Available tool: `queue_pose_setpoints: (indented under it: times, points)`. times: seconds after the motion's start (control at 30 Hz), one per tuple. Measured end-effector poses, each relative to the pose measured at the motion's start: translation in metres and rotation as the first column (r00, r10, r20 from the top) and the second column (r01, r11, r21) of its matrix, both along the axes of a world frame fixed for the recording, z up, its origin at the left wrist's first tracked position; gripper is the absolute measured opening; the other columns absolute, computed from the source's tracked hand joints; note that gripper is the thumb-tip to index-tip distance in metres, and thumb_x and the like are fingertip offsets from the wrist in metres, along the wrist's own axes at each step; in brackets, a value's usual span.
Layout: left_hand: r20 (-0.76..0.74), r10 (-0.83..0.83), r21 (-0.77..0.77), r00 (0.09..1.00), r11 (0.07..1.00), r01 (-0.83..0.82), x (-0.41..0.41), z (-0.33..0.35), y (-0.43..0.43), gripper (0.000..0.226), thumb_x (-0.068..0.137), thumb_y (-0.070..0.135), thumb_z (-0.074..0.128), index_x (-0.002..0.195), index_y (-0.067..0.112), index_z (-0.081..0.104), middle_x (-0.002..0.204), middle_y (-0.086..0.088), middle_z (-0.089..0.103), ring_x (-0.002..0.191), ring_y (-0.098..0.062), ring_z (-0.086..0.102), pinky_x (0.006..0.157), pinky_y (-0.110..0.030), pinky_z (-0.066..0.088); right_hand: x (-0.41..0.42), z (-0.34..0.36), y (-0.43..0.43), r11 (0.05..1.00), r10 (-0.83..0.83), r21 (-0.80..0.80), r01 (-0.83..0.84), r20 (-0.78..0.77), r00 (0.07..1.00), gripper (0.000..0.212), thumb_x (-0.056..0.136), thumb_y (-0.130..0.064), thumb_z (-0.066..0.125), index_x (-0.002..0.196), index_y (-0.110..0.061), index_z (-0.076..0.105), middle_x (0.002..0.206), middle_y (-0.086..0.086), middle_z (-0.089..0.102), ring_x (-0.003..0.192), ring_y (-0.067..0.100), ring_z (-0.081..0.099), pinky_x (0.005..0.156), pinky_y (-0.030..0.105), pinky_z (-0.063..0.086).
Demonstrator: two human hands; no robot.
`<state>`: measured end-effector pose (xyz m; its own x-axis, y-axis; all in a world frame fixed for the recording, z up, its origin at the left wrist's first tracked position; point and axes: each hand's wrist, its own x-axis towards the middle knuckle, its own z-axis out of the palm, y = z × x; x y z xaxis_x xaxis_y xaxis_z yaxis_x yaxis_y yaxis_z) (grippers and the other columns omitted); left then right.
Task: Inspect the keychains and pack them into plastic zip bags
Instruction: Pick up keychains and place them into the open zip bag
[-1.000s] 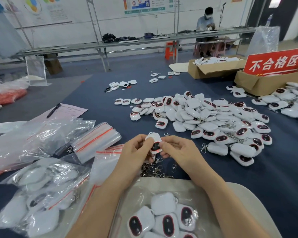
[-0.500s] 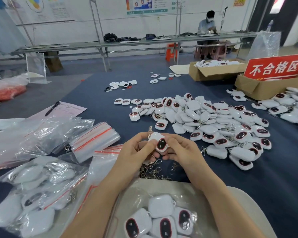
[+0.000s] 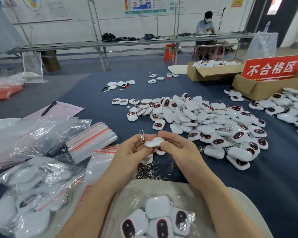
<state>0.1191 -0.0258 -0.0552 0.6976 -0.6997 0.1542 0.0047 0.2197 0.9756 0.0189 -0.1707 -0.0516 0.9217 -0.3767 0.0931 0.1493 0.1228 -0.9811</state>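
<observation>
**A:** What is different from half a second ago?

**B:** The keychain [image 3: 154, 142] has been turned over. Its dark oval face looked up at the camera then. Now only the white shell shows, lying nearly flat, and its metal clasp [image 3: 141, 134] stands up at the ten o'clock end.

**A:** Which hand has it?

**B:** Both. The left hand [image 3: 132, 152] pinches the clasp end between thumb and fingers. The right hand [image 3: 177, 150] grips the opposite end, fingers curled round it. The keychain is held off the tabletop [image 3: 273, 177], with a heap of loose clasps [image 3: 151, 170] at six o'clock of it.

**A:** And for the job?

**B:** I judge the inspection is halfway through: the face has been looked at and the back is being checked. This piece is not yet packed.

**A:** Where would it go?

**B:** Probably into the open bag [image 3: 138, 196] at six o'clock, nearest the person, which already holds several keychains. Empty zip bags [image 3: 91, 140] lie stacked at nine o'clock, and filled bags [image 3: 33, 186] at eight.

**A:** If it fails?

**B:** At two o'clock a cardboard box [image 3: 265, 90] carries a red sign [image 3: 272, 68] marking a reject area.

**A:** Much left?

**B:** Plenty. The loose pile [image 3: 205, 121] just past the hands at one o'clock is large.
</observation>
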Motion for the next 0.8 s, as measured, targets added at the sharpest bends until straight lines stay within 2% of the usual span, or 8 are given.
queue_pose_setpoints:
  times: [0.1, 0.3, 0.43, 0.5, 0.57, 0.63, 0.7, 0.8]
  points:
    - [-0.006, -0.007, -0.005, 1.000, 1.000, 0.007, 0.001, 0.000, 0.001, 0.024, 0.083, 0.011, 0.071, 0.099, 0.028, 0.076, 0.123, -0.005, 0.072, 0.110, -0.025, 0.070, 0.094, -0.031, 0.054, 0.000, 0.000, 0.000, 1.000, -0.017, -0.024, 0.017, 0.004, 1.000, 0.043, 0.079, -0.027, 0.074, 0.119, -0.043, 0.069, 0.123, -0.013, 0.070, 0.115, 0.007, 0.065, 0.104, 0.033, 0.045]
    - [-0.002, 0.020, 0.021, 1.000, 1.000, -0.020, 0.001, 0.001, 0.002, 0.024, 0.082, 0.012, 0.071, 0.096, 0.031, 0.077, 0.121, -0.004, 0.073, 0.105, -0.022, 0.072, 0.098, -0.049, 0.046, -0.001, -0.001, -0.001, 0.998, -0.010, -0.068, 0.011, 0.019, 1.000, 0.049, 0.087, -0.017, 0.073, 0.125, -0.048, 0.064, 0.123, -0.018, 0.068, 0.113, 0.004, 0.065, 0.092, 0.023, 0.048]
    - [0.000, 0.013, 0.020, 1.000, 1.000, -0.013, 0.001, 0.000, 0.002, 0.027, 0.089, 0.003, 0.069, 0.099, 0.027, 0.076, 0.119, -0.005, 0.074, 0.103, -0.021, 0.072, 0.094, -0.042, 0.051, -0.001, -0.002, -0.003, 0.996, -0.007, -0.088, 0.008, 0.010, 1.000, 0.049, 0.087, -0.021, 0.073, 0.126, -0.048, 0.063, 0.123, -0.021, 0.067, 0.113, 0.003, 0.065, 0.085, 0.012, 0.051]
    - [-0.024, 0.012, 0.008, 1.000, 1.000, -0.012, 0.002, -0.001, 0.002, 0.024, 0.089, 0.006, 0.068, 0.101, 0.025, 0.075, 0.116, -0.008, 0.074, 0.102, -0.023, 0.072, 0.092, -0.036, 0.055, 0.000, -0.002, -0.003, 0.995, -0.019, -0.100, 0.019, 0.004, 1.000, 0.046, 0.085, -0.028, 0.073, 0.125, -0.047, 0.065, 0.123, -0.021, 0.068, 0.114, 0.001, 0.064, 0.089, 0.016, 0.050]
    - [-0.036, 0.016, 0.004, 0.999, 1.000, -0.015, 0.001, -0.002, 0.002, 0.022, 0.087, 0.012, 0.067, 0.105, 0.023, 0.074, 0.110, -0.014, 0.075, 0.099, -0.025, 0.071, 0.093, -0.041, 0.051, 0.002, -0.006, -0.003, 0.996, -0.045, -0.071, 0.045, 0.004, 0.999, 0.036, 0.086, -0.031, 0.072, 0.120, -0.043, 0.069, 0.121, -0.015, 0.071, 0.115, 0.005, 0.065, 0.099, 0.025, 0.047]
    - [-0.031, 0.030, 0.011, 0.999, 1.000, -0.030, 0.002, -0.004, 0.001, 0.024, 0.087, 0.016, 0.068, 0.110, 0.022, 0.072, 0.104, -0.016, 0.074, 0.096, -0.026, 0.069, 0.095, -0.049, 0.049, 0.005, -0.008, -0.002, 0.998, -0.060, -0.024, 0.061, 0.013, 0.998, 0.023, 0.093, -0.029, 0.068, 0.114, -0.036, 0.074, 0.114, -0.004, 0.075, 0.110, 0.014, 0.069, 0.099, 0.029, 0.051]
    - [-0.021, 0.033, 0.014, 0.999, 0.999, -0.033, 0.003, -0.004, 0.001, 0.026, 0.086, 0.022, 0.071, 0.112, 0.022, 0.072, 0.100, -0.012, 0.074, 0.093, -0.023, 0.069, 0.092, -0.041, 0.055, 0.006, -0.010, -0.001, 0.999, -0.051, 0.008, 0.051, 0.021, 0.998, 0.019, 0.099, -0.025, 0.062, 0.111, -0.032, 0.076, 0.108, 0.003, 0.076, 0.105, 0.016, 0.071, 0.093, 0.024, 0.054]
    - [0.024, 0.028, 0.026, 0.999, 0.999, -0.029, 0.003, -0.003, 0.001, 0.025, 0.088, 0.024, 0.072, 0.112, 0.022, 0.073, 0.095, -0.006, 0.073, 0.090, -0.017, 0.069, 0.087, -0.029, 0.056, 0.007, -0.011, 0.000, 0.999, -0.025, 0.037, 0.024, 0.030, 0.999, 0.021, 0.102, -0.022, 0.058, 0.111, -0.028, 0.076, 0.111, 0.005, 0.076, 0.104, 0.018, 0.071, 0.090, 0.021, 0.054]
